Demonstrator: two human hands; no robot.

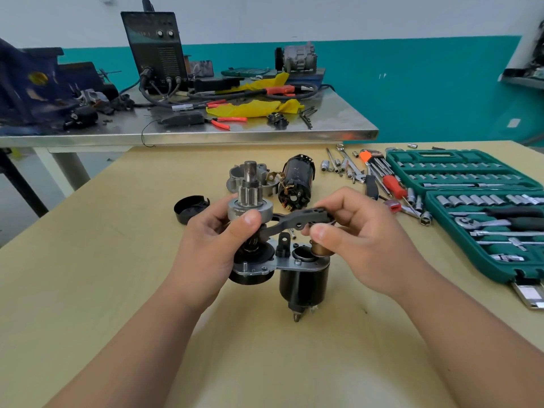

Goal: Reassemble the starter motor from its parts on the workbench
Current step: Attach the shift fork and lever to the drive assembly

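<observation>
Far wall [412,19] white above, teal below. Steel table [265,135] far left, cluttered. Tan workbench [117,290] near. Grey floor [11,213] left, beneath table.

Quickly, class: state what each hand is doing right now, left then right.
Left hand: closed, gripping the pinion drive.
Right hand: closed, pinching the black fork lever.

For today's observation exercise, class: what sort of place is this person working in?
Likely a mechanical repair or training workshop: an open socket set on the wooden bench, a welding machine on the steel table behind, and a starter motor half assembled.
</observation>
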